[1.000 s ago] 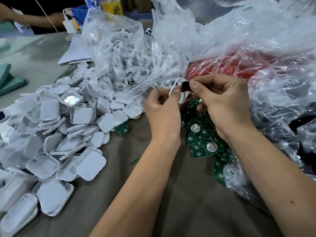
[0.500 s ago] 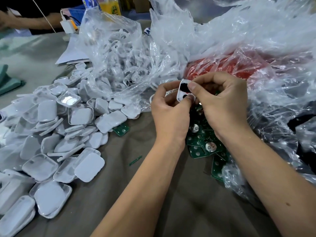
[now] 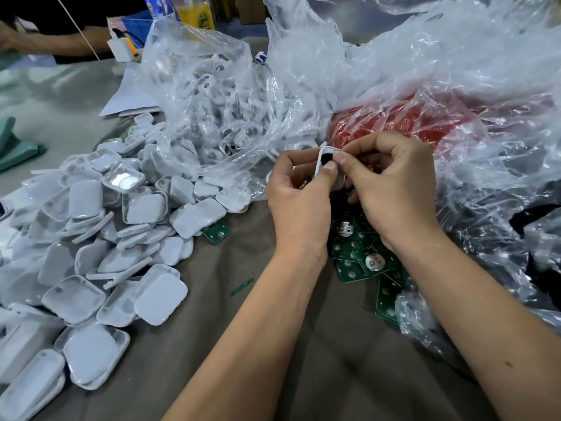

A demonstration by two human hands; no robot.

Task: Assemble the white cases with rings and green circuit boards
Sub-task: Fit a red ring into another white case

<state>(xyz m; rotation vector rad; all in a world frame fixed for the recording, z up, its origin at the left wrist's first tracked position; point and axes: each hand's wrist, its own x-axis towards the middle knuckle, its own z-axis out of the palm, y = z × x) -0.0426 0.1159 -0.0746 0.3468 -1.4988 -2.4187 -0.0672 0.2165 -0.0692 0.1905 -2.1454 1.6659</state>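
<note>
In the middle: we see our two hands up close together, above the table (image 3: pixel 273 375), both holding one white case (image 3: pixel 324 164).
Left hand: our left hand (image 3: pixel 299 196) has its fingers curled, and its thumb presses on the front of the white case.
Right hand: our right hand (image 3: pixel 391 183) has its fingers curled too, and its thumb and first finger pinch the top of the same case.
White case: it is small and tilted, with a black round bit (image 3: pixel 326 158) showing near its top, right by our thumbs.
Under our hands: a little heap of green boards (image 3: pixel 355 256) lies on the table, and some have a shiny round part on them.
One green board: it (image 3: pixel 216 233) lies by itself, touching the edge of the case pile.
On the left: a big pile of white cases (image 3: pixel 100 238) lies spread out, some face up and some face down.
Behind the pile: a clear bag (image 3: pixel 212 95) holds lots of white rings.
On the right: more crinkly clear plastic (image 3: pixel 455 71) covers a red bag (image 3: pixel 403 126).
Far corner: another person's arm (image 3: pixel 60 44) rests on the table.
Small bit: a thin green strip (image 3: pixel 242 286) lies near our left arm.
</note>
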